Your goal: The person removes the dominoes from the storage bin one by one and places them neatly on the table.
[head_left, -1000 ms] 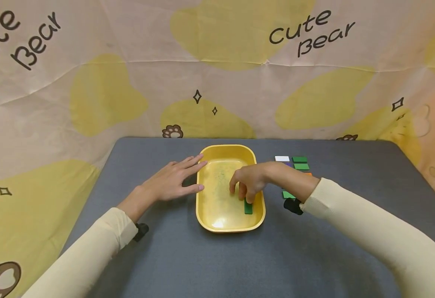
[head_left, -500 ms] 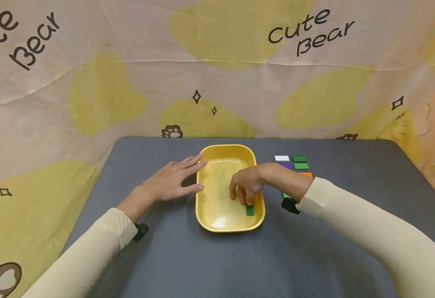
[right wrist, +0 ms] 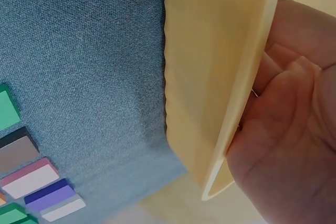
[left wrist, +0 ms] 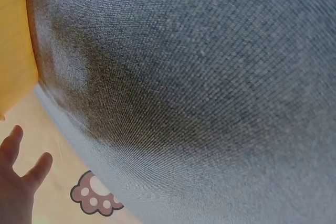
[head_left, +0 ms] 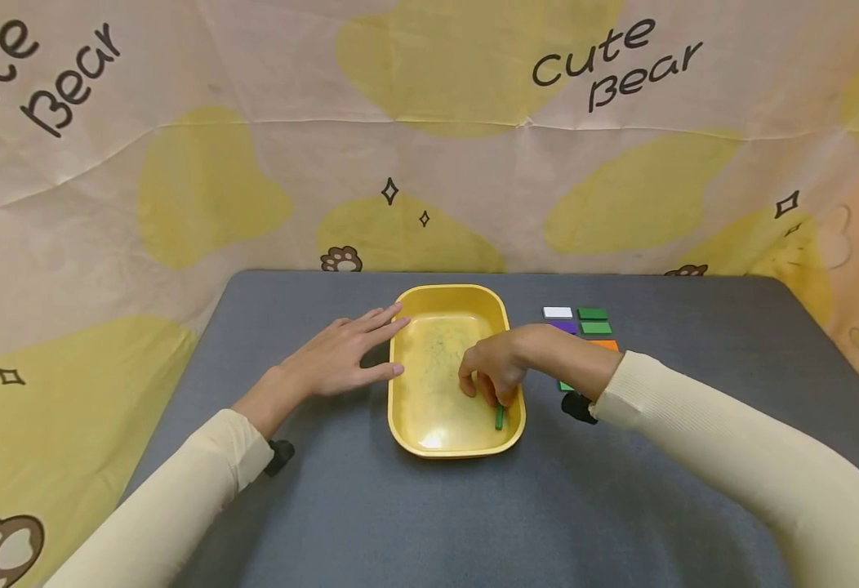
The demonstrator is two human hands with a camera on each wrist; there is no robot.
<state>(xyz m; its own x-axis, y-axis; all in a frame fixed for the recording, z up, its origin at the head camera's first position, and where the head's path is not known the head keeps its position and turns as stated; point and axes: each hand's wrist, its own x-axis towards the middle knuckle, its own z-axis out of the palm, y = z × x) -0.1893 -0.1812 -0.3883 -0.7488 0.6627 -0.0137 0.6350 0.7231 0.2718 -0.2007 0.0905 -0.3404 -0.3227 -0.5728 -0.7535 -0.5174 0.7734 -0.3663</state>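
A yellow plastic tray [head_left: 429,408] stands on the grey-blue table. My left hand [head_left: 341,357] rests at its left rim with fingers spread and straight; in the left wrist view only some fingers [left wrist: 38,172] show beside the tray's wall [left wrist: 16,40]. My right hand [head_left: 496,363] reaches down inside the tray, near the right wall. Its thumb and fingers pinch a small green block [head_left: 499,417], which stands on its narrow edge. In the right wrist view the palm [right wrist: 294,124] shows over the tray's rim [right wrist: 247,77], and the wall hides the fingertips and the block.
Right of the tray lie several small flat blocks: white [head_left: 558,313], dark green [head_left: 592,314], light green [head_left: 595,327], purple [head_left: 563,327] and orange [head_left: 605,345]. My right forearm covers part of them. A printed cloth [head_left: 429,163] hangs behind the table [head_left: 400,523].
My right hand has shifted slightly right and towards me. The green block has slid towards the tray's right wall and turned from flat onto its edge. The left hand has stayed still.
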